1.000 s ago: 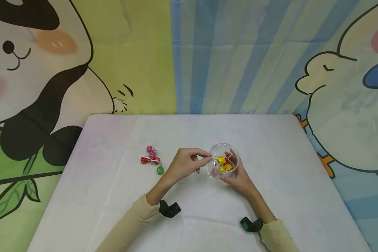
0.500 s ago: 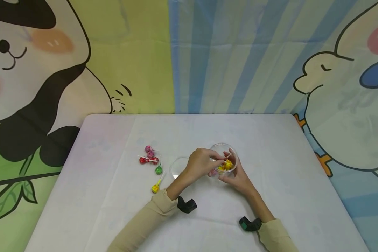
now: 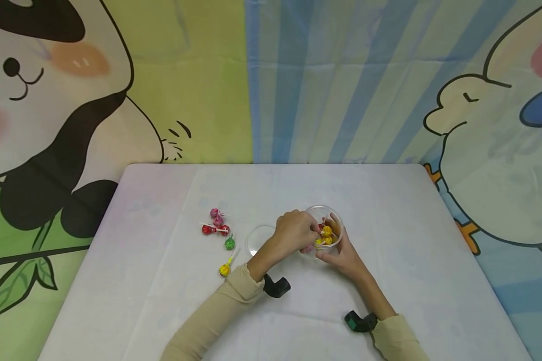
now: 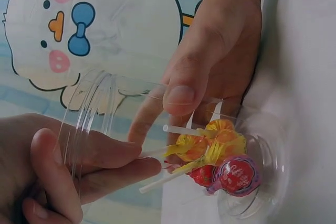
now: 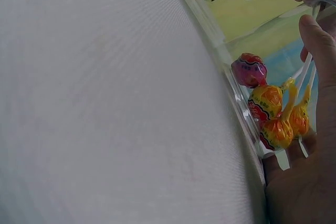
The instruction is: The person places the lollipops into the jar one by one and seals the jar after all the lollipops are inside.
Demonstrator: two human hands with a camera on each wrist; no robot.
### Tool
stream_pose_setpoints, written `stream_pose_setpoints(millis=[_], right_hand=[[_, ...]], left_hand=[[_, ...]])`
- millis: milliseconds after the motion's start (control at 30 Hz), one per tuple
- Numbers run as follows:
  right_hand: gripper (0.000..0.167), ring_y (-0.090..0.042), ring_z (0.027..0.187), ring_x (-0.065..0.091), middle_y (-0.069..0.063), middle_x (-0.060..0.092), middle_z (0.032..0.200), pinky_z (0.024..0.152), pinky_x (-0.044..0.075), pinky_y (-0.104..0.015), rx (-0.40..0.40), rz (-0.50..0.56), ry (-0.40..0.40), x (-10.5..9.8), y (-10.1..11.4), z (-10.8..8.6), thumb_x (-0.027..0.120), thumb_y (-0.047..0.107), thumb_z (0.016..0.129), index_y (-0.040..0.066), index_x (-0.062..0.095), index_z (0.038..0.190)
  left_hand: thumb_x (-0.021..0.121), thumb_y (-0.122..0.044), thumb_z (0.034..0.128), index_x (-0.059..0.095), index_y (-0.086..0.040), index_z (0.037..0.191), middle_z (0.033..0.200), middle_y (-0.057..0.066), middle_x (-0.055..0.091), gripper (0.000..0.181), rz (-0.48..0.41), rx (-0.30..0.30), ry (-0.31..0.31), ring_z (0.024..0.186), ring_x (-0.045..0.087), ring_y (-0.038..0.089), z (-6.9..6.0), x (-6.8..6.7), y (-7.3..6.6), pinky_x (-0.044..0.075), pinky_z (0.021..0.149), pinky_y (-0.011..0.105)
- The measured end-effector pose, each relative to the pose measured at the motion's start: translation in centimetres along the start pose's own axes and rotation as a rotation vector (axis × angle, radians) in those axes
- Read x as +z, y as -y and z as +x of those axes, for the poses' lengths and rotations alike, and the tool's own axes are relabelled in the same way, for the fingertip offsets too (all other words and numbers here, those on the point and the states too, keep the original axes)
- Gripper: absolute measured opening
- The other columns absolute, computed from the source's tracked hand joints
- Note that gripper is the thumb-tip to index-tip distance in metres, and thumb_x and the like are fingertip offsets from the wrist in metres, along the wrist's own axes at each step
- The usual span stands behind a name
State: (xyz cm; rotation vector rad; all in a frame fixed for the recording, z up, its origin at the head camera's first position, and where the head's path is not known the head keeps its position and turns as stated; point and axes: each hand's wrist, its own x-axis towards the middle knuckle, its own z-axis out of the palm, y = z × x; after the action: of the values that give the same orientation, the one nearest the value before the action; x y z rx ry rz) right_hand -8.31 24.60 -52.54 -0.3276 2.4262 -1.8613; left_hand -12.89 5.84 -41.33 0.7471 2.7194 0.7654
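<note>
Reaching into the clear jar (image 3: 315, 213) now: the left hand (image 3: 295, 233) goes over the rim at 9 o'clock, fingertips pinched together on what looks like the stick of a yellow lollipop (image 4: 189, 148) inside. 1.0 s ago it was holding a yellow lollipop at the mouth, so it's gone deeper. Right hand (image 3: 342, 254) hasn't budged, curled round the jar from 5 o'clock, base on the counter (image 3: 262, 190). Inside I count 3 yellows, that 1 included, plus a red lollipop (image 4: 201, 174) and a pink lollipop (image 4: 239, 176). A clear lid (image 3: 255, 240) at 9 o'clock from the jar and a loose yellow lollipop (image 3: 224, 270) at 8 were covered 1.0 s ago; both show now. Further out at 9, the 2 pinks (image 3: 218, 220), 2 reds (image 3: 208, 229) and 1 green (image 3: 230, 243) haven't moved.
</note>
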Motion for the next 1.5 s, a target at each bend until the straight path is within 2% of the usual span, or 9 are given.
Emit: stream_pose_setpoints(millis=[133, 300, 400, 567, 667, 1000, 1200, 1367, 1500], right_hand=[[0.103, -0.032, 0.146, 0.026, -0.011, 0.027, 0.158, 0.108, 0.022, -0.006, 0.004, -0.014, -0.004, 0.0, 0.0, 0.0, 0.077, 0.010, 0.080, 0.020, 0.008, 0.156], [0.103, -0.032, 0.146, 0.026, -0.010, 0.029, 0.158, 0.120, 0.021, -0.043, -0.005, -0.016, -0.007, 0.2, -0.1, 0.1, 0.076, 0.007, 0.079, 0.015, 0.008, 0.156], [0.103, -0.035, 0.146, 0.026, -0.012, 0.029, 0.157, 0.116, 0.017, -0.061, -0.006, -0.017, -0.012, 0.3, -0.2, 0.0, 0.076, 0.007, 0.079, 0.015, 0.009, 0.156], [0.102, -0.038, 0.145, 0.027, -0.013, 0.030, 0.157, 0.115, 0.018, -0.063, -0.016, -0.012, -0.022, 0.4, -0.2, 0.1, 0.076, 0.008, 0.078, 0.017, 0.011, 0.156], [0.102, -0.041, 0.145, 0.028, -0.015, 0.030, 0.157, 0.114, 0.018, -0.064, -0.029, -0.013, -0.019, 0.5, 0.0, 0.2, 0.077, 0.009, 0.078, 0.014, 0.010, 0.155], [0.102, -0.038, 0.146, 0.025, -0.014, 0.029, 0.158, 0.116, 0.014, -0.062, -0.010, -0.010, -0.017, 0.3, 0.4, 0.0, 0.077, 0.007, 0.077, 0.015, 0.011, 0.155], [0.103, -0.040, 0.145, 0.025, -0.017, 0.028, 0.157, 0.115, 0.015, -0.062, 0.004, -0.032, -0.013, 0.1, 0.2, 0.0, 0.076, 0.003, 0.077, 0.012, 0.009, 0.155], [0.104, -0.041, 0.145, 0.025, -0.018, 0.027, 0.158, 0.115, 0.015, -0.060, 0.034, -0.037, -0.012, 0.1, 0.1, 0.1, 0.075, 0.001, 0.076, 0.012, 0.009, 0.155], [0.104, -0.039, 0.145, 0.026, -0.016, 0.028, 0.157, 0.116, 0.016, -0.058, 0.025, -0.046, -0.011, 0.1, 0.0, 0.1, 0.076, 0.003, 0.077, 0.013, 0.009, 0.155]], left_hand=[[0.069, -0.025, 0.0869, 0.079, -0.019, 0.096, 0.047, -0.011, 0.057, 0.015, 0.037, -0.032, 0.033, 0.042, 0.053, 0.006, 0.2, -0.1, -0.2, 0.039, 0.046, 0.022], [0.063, -0.028, 0.0915, 0.078, -0.021, 0.103, 0.047, -0.010, 0.056, 0.020, 0.066, -0.004, -0.026, 0.046, 0.049, 0.007, -0.2, 0.1, -0.1, 0.036, 0.045, 0.022], [0.060, -0.026, 0.0941, 0.074, -0.020, 0.112, 0.064, -0.007, 0.069, 0.024, -0.009, 0.110, -0.186, 0.043, 0.047, 0.003, -1.1, 1.0, 0.7, 0.033, 0.043, 0.017], [0.065, -0.016, 0.0914, 0.069, -0.014, 0.120, 0.117, 0.000, 0.071, 0.028, -0.127, 0.392, -0.536, 0.047, 0.048, -0.004, -3.8, 2.6, 2.7, 0.033, 0.047, 0.004], [0.069, -0.012, 0.0879, 0.068, -0.014, 0.120, 0.118, 0.001, 0.070, 0.032, -0.144, 0.435, -0.633, 0.051, 0.046, -0.003, -6.1, 2.9, 4.2, 0.034, 0.050, 0.002], [0.078, -0.009, 0.0794, 0.071, -0.011, 0.112, 0.106, 0.002, 0.071, 0.033, -0.165, 0.198, -0.696, 0.050, 0.040, -0.005, -12.7, 2.8, 10.1, 0.035, 0.047, 0.006], [0.077, -0.011, 0.0805, 0.071, -0.011, 0.113, 0.106, 0.002, 0.071, 0.033, -0.176, 0.043, -0.691, 0.045, 0.036, -0.008, -13.9, 2.0, 12.3, 0.030, 0.039, 0.009], [0.079, -0.011, 0.0786, 0.073, -0.008, 0.108, 0.103, 0.003, 0.073, 0.030, -0.106, -0.007, -0.704, 0.046, 0.039, -0.003, -14.4, 1.7, 13.6, 0.030, 0.040, 0.011], [0.082, -0.013, 0.0754, 0.075, -0.009, 0.102, 0.099, 0.003, 0.075, 0.027, -0.024, -0.084, -0.669, 0.059, 0.064, 0.009, -14.5, 1.5, 14.0, 0.038, 0.043, 0.014]])
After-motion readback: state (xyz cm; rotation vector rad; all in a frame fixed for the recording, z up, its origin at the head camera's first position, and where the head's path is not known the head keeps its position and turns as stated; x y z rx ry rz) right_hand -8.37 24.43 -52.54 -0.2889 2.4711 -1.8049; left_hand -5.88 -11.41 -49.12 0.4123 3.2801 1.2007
